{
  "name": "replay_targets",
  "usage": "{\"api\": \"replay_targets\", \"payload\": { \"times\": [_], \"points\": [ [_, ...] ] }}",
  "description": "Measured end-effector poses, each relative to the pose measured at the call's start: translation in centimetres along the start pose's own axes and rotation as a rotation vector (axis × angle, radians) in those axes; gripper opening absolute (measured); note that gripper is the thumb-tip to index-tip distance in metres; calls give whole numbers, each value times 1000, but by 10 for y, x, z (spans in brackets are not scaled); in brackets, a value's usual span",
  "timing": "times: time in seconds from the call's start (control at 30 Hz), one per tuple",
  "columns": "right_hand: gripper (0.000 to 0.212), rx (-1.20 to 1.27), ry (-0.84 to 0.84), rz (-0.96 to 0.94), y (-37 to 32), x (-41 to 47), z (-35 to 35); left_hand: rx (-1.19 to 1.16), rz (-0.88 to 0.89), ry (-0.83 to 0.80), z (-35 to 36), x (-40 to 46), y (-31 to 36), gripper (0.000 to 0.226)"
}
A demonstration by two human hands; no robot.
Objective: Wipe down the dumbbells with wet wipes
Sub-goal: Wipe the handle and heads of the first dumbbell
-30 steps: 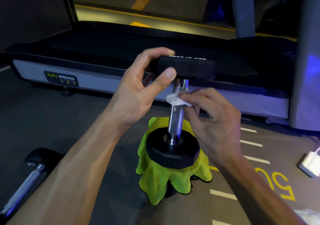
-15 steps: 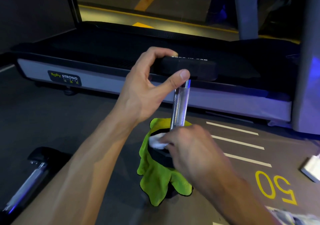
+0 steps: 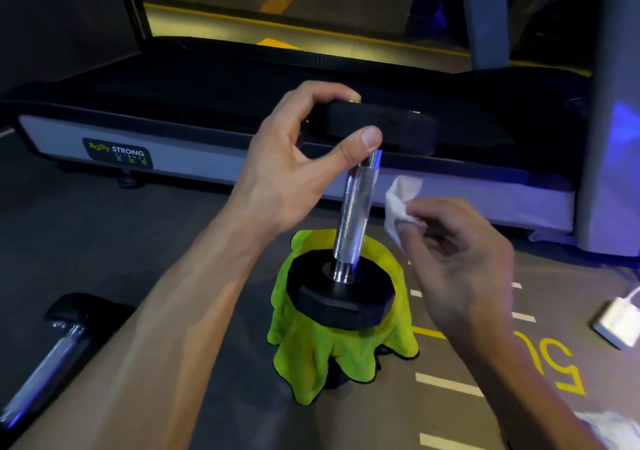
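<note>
Head view: dumbbell on end, wipe held just off the handle

Stands upright on its lower black head — dumbbell [image 3: 356,214], long axis near vertical, leaning slightly right toward the top, set on a lime-green cloth [image 3: 332,352] draped over something dark on the floor. Pinched at the upper head by the left hand [image 3: 294,169], thumb on the near edge and fingers over the top. Hovers just right of the knurled chrome handle, not touching it — right hand [image 3: 460,262], fingers closed on a crumpled white wet wipe [image 3: 401,203]. Lies flat at lower left, well apart: a second dumbbell [image 3: 52,356]. Reads "BODY STRONG" on the treadmill [image 3: 214,169] side rail behind; smaller print beneath too small to tell. Painted in yellow on the floor at right, upside down: "50" [image 3: 550,363]. Sits at the far right edge: a white box [image 3: 616,321].
</note>
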State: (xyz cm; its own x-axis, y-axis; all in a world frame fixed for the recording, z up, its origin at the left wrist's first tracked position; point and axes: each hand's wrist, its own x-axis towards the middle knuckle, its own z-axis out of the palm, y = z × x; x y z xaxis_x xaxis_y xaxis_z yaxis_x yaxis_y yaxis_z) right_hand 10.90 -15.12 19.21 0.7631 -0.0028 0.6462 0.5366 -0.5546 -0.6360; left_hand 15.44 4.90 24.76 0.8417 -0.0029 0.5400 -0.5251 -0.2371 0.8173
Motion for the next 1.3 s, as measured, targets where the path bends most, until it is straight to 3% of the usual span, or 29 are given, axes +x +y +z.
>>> {"api": "replay_targets", "payload": {
  "times": [0.13, 0.2, 0.27, 0.47, 0.7, 0.9, 1.03, 1.2, 1.3],
  "points": [
    [19, -28, -316, -40, 0, -12, 19, -20, -3, 3, 1, 2, -2, 38],
    [21, -53, -374, -29, 3, -14, 21, -39, -7, -2, 0, 2, -3, 39],
    [19, -55, -330, -58, -1, -7, 21, -73, -13, -12, 0, 1, -2, 41],
    [13, -127, 21, -183, -12, 24, 33, -101, -19, -28, 0, 3, -1, 37],
    [15, -99, -251, -177, 4, -12, 22, -112, 2, -26, 2, -2, 1, 34],
    [11, -48, 125, -107, -17, 15, 33, -107, -2, -26, -1, -5, 5, 33],
    [16, -54, -12, -70, -11, -19, 35, -96, -5, -6, -1, -8, 3, 36],
    [9, 107, 185, 11, -21, 23, 38, -114, -17, 0, 2, -6, 3, 36],
    [15, 105, 84, 30, -13, 6, 34, -119, -15, 17, 0, -5, 1, 36]
  ]
}}
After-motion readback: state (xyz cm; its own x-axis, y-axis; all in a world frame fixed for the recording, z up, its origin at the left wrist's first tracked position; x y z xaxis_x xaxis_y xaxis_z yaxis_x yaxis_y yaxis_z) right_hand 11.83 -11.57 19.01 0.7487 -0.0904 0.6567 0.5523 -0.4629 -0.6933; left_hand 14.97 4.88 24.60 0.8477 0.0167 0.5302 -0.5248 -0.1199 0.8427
